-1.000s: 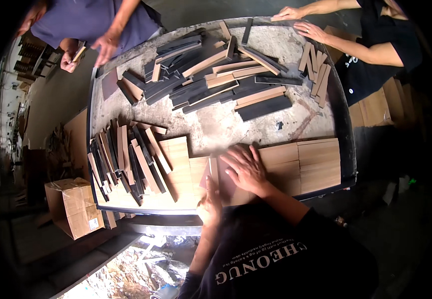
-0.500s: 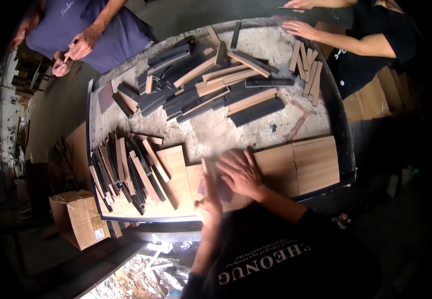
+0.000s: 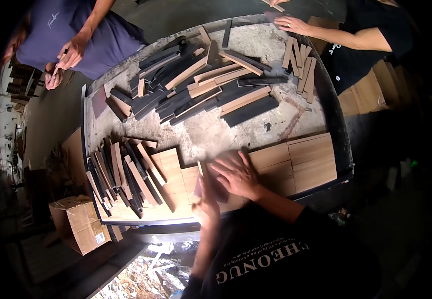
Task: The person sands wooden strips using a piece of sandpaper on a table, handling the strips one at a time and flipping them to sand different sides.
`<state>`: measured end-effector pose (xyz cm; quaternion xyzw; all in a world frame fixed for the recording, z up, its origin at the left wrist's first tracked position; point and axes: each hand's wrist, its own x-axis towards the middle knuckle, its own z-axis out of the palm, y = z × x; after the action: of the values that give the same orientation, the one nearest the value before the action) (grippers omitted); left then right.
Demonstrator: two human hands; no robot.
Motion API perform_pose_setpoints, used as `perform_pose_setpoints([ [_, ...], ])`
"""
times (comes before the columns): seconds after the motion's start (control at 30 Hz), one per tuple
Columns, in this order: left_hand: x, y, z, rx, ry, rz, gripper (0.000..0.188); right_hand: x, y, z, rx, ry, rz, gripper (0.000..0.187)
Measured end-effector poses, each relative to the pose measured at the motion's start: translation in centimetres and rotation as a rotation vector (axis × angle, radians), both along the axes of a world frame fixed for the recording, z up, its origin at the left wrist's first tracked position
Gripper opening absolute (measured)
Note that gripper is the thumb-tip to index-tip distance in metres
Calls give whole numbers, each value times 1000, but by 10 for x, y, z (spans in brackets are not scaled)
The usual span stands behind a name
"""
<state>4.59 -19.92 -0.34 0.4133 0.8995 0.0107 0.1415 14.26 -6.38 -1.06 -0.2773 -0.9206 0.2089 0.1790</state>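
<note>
At the near middle of the table, my left hand (image 3: 207, 205) is closed on a narrow wooden strip (image 3: 200, 168), one finger stretched along it. Beneath lies a dark purplish-brown sheet (image 3: 220, 192), partly covered by my hands; its kind is hard to make out. My right hand (image 3: 236, 175) lies palm down just right of the strip, over the sheet's far part, its fingers extended and blurred by motion. Whether it touches the strip is hidden. Pale wooden boards (image 3: 270, 172) line the near side of the table around both hands.
Black and wood-coloured strips (image 3: 196, 79) form a loose pile at mid-table. Another bundle (image 3: 126, 172) lies at the left, and several bare strips (image 3: 303, 67) at the far right. A person (image 3: 76, 40) holds a small piece at far left; another person's hand (image 3: 293, 25) rests at the far-right edge.
The whole scene shifts slightly left in view. My hands stay near the same spot on the sheet. The far-right person's other hand now holds a pale strip where a dark one showed before.
</note>
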Motion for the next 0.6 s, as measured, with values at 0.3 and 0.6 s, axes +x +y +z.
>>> perform_pose_setpoints([
  [0.3,-39,43,-11,667,168,-174,56,2,0,0,4,-12,-21,43],
  [0.6,-94,74,-19,323,421,-129,67,-3,-7,1,4,48,8,41],
])
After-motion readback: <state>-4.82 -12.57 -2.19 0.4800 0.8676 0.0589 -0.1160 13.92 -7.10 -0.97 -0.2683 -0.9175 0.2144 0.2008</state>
